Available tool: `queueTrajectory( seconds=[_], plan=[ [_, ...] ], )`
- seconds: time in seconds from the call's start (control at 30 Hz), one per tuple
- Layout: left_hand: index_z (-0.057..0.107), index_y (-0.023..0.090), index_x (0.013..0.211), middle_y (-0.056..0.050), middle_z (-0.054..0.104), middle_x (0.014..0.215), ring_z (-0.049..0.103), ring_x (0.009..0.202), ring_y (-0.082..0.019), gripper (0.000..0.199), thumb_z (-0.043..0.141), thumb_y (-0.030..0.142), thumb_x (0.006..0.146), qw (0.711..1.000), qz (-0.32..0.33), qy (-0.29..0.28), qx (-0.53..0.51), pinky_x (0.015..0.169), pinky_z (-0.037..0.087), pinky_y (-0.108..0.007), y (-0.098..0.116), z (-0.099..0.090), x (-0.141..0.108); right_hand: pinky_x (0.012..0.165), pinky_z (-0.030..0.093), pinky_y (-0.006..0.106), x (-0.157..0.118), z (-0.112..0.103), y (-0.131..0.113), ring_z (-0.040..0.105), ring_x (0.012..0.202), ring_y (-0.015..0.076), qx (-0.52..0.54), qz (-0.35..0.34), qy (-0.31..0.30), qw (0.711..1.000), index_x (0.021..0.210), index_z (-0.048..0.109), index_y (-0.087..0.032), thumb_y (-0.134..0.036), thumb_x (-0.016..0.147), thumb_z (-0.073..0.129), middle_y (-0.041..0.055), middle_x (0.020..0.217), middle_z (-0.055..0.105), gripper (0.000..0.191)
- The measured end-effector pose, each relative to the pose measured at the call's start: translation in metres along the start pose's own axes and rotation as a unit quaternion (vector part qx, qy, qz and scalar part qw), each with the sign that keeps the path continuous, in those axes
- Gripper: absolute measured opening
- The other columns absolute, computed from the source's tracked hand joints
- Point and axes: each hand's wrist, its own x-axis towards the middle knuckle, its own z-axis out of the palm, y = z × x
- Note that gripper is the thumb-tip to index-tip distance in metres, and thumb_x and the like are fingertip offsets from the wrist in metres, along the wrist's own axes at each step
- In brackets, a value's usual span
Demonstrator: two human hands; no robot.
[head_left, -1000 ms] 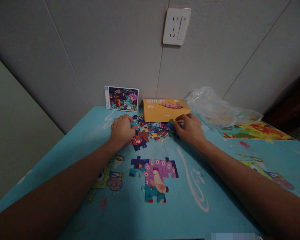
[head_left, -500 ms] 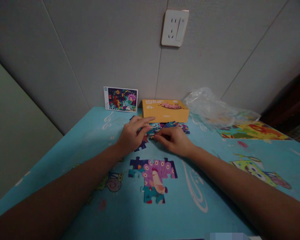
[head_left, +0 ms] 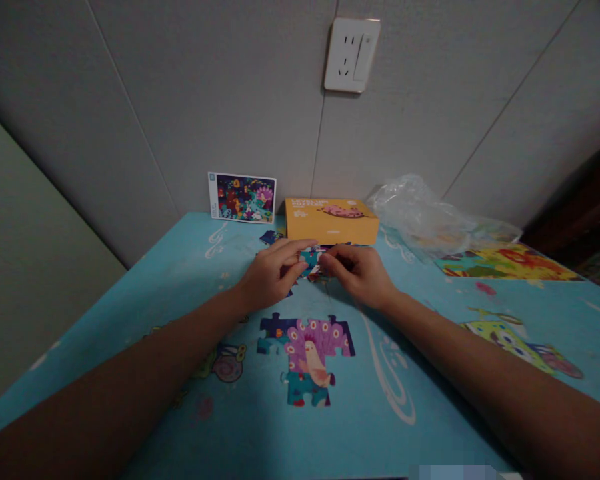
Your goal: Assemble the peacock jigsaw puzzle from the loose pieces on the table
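Between my two hands a teal puzzle piece is held up over loose pieces. The thumb and fingers of my left hand close on its left edge. My right hand pinches its right side. Loose pieces lie under and behind the hands, mostly hidden; a dark blue one shows behind my left hand. Nearer to me, a joined puzzle section with a pink and purple bird lies flat on the blue cloth.
A yellow puzzle box stands by the wall, with a picture card leaning to its left. On the right are a clear plastic bag and a yellow-orange picture sheet. A patterned blue tablecloth covers the table.
My right hand has moved slightly right and up. A teal piece now shows raised between the hands. My left hand has shifted a little right, uncovering the dark blue piece behind it.
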Motion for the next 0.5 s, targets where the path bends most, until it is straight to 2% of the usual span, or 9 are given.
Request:
queueTrajectory(
  seconds=[0.1, 0.17, 0.27, 0.4, 0.5],
  plan=[
    [0.054, 0.015, 0.130, -0.005, 0.073, 0.087, 0.068, 0.082, -0.017, 0.040, 0.055, 0.018, 0.090, 0.999, -0.022, -0.035, -0.013, 0.085, 0.053, -0.032, 0.001, 0.000, 0.000, 0.053, 0.033, 0.025, -0.001, 0.001, 0.001, 0.049, 0.052, 0.0099, 0.025, -0.005, 0.001, 1.000, 0.080, 0.066, -0.014, -0.039, 0.094, 0.050, 0.0020, 0.063, 0.063, 0.033],
    [0.049, 0.019, 0.135, -0.005, 0.073, 0.098, 0.067, 0.068, -0.013, 0.046, 0.055, 0.018, 0.089, 0.997, -0.045, -0.057, -0.035, 0.076, 0.055, -0.028, 0.002, -0.001, 0.000, 0.054, 0.035, 0.025, -0.001, 0.000, -0.001, 0.049, 0.052, 0.0098, 0.028, -0.025, 0.003, 0.999, 0.088, 0.068, -0.014, -0.037, 0.093, 0.050, 0.0014, 0.063, 0.063, 0.029],
    [0.053, 0.024, 0.132, -0.006, 0.068, 0.118, 0.068, 0.067, -0.011, 0.042, 0.053, 0.018, 0.090, 0.994, -0.047, -0.084, -0.049, 0.069, 0.055, -0.025, 0.003, -0.002, 0.000, 0.053, 0.034, 0.025, -0.002, -0.001, -0.006, 0.047, 0.050, 0.0095, 0.008, -0.050, -0.016, 0.999, 0.095, 0.068, -0.014, -0.033, 0.091, 0.053, -0.0005, 0.061, 0.060, 0.025],
    [0.054, 0.022, 0.121, -0.007, 0.067, 0.117, 0.069, 0.071, -0.012, 0.032, 0.054, 0.022, 0.089, 0.994, -0.073, -0.052, -0.058, 0.068, 0.055, -0.024, 0.005, -0.002, 0.001, 0.054, 0.035, 0.025, -0.001, 0.000, -0.009, 0.049, 0.053, 0.0100, 0.003, -0.029, -0.050, 0.998, 0.108, 0.064, -0.015, -0.032, 0.086, 0.061, -0.0015, 0.065, 0.060, 0.027],
    [0.049, 0.020, 0.120, -0.006, 0.069, 0.102, 0.068, 0.067, -0.014, 0.034, 0.057, 0.026, 0.087, 0.990, -0.118, -0.017, -0.069, 0.063, 0.054, -0.025, 0.006, 0.000, 0.000, 0.054, 0.034, 0.025, 0.000, 0.001, -0.008, 0.048, 0.056, 0.0106, -0.017, -0.014, -0.069, 0.997, 0.095, 0.064, -0.016, -0.035, 0.086, 0.061, -0.0004, 0.067, 0.059, 0.021]
  ],
)
